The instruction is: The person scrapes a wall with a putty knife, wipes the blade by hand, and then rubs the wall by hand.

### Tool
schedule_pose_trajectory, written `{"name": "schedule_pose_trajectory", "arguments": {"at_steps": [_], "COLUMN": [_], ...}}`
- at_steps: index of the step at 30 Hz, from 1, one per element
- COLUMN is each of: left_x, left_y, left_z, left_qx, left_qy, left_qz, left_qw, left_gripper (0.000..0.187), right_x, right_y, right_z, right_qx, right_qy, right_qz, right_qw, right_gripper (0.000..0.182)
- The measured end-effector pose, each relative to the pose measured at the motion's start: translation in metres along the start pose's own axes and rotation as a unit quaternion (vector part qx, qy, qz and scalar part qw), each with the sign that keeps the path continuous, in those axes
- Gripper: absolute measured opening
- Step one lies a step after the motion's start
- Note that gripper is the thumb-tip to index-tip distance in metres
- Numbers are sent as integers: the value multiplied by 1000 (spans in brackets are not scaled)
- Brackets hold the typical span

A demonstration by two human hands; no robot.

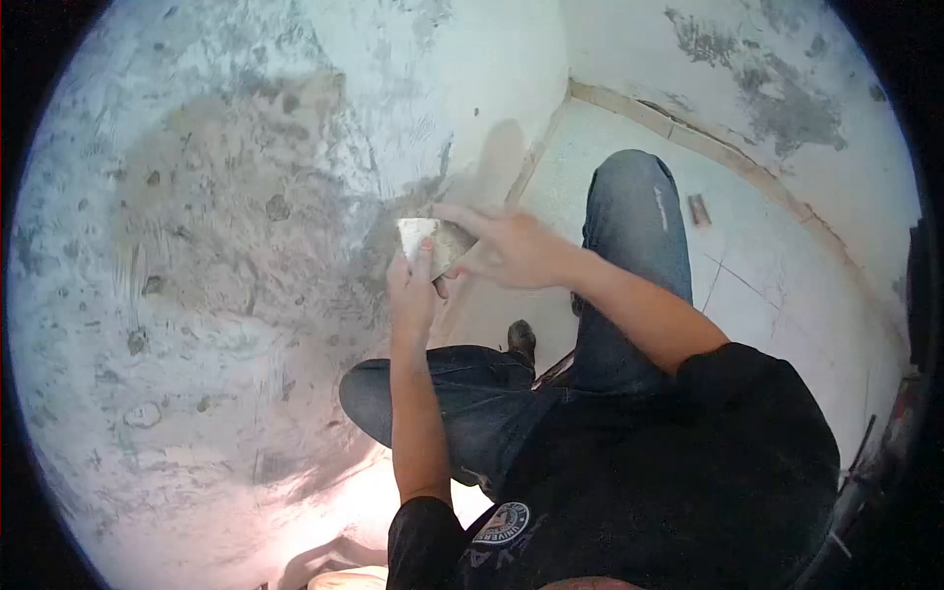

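A small flat piece (415, 232), whitish on one side and grey-beige on the other, looks like folded, dusty sandpaper. My left hand (413, 295) grips it from below, the thumb lying flat on its face. At its right edge is my right hand (521, 248), slightly blurred, with the forefinger along the top corner and the other fingers near the lower edge. Both hands are just in front of a rough wall (226, 226) that carries a broad grey-brown patch with pits and smears.
My bent knees (634, 216) flank the work spot. The tiled floor (747, 285) meets a second, stained wall (747, 79) along a beige skirting strip (669, 128). A small brown block-like piece (699, 209) lies on the floor. Bright light falls on the lower wall.
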State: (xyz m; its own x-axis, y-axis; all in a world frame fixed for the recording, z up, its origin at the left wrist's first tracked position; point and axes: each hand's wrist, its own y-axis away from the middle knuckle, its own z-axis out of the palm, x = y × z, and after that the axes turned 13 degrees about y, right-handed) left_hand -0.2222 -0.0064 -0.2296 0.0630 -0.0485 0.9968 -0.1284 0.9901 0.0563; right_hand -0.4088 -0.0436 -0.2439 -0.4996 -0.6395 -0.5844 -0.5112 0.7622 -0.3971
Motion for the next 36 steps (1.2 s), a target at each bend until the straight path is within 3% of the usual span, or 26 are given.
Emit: {"name": "schedule_pose_trajectory", "arguments": {"at_steps": [4, 7, 9, 10, 11, 13, 14, 17, 18, 20, 24, 27, 31, 32, 35, 36], "left_x": [28, 54, 74, 90, 109, 148, 168, 238, 257, 285, 310, 309, 311, 316, 321, 324], "left_y": [3, 10, 11, 11, 10, 3, -1, -5, -6, -7, -21, -26, -30, -30, -28, -27], "left_z": [7, 0, -8, -14, -22, -49, -65, -110, -122, -138, -140, -133, -135, -141, -148, -147], "left_qx": [-7, -49, -41, -3, 34, 106, 149, 226, 223, 325, 334, 313, 312, 293, 279, 278], "left_qy": [-3, 20, -128, -223, -314, -483, -512, -610, -609, -680, -705, -709, -732, -751, -772, -794], "left_qz": [-13, -36, 96, 194, 289, 499, 539, 613, 616, 578, 565, 563, 546, 545, 527, 514], "left_qw": [1000, 998, 986, 955, 904, 712, 652, 449, 447, 312, 269, 287, 262, 230, 219, 170], "left_gripper": [34, 43, 41, 42, 44, 43, 45, 57, 57, 65, 72, 75, 76, 76, 76, 76], "right_x": [-16, -25, -29, -29, -23, -2, -1, 5, 2, -3, 17, 27, 45, 52, 47, 48], "right_y": [2, -1, -3, -5, -8, -22, -29, -58, -66, -83, -120, -133, -151, -156, -154, -154], "right_z": [17, 8, -6, -10, -5, 9, 0, -10, -13, -18, 18, 35, 63, 73, 66, 68], "right_qx": [10, 31, 36, 38, 40, 184, 168, 257, 260, 278, 311, 300, 353, 369, 374, 372], "right_qy": [13, 26, -22, -69, -70, -159, -180, -168, -169, -213, -250, -266, -324, -369, -397, -401], "right_qz": [15, 22, 61, 98, 98, 137, 206, 246, 247, 281, 287, 320, 300, 284, 255, 261], "right_qw": [1000, 999, 997, 992, 992, 960, 947, 919, 918, 893, 871, 858, 825, 804, 798, 795], "right_gripper": [74, 73, 70, 68, 68, 61, 57, 67, 67, 68, 70, 70, 67, 64, 61, 61]}}
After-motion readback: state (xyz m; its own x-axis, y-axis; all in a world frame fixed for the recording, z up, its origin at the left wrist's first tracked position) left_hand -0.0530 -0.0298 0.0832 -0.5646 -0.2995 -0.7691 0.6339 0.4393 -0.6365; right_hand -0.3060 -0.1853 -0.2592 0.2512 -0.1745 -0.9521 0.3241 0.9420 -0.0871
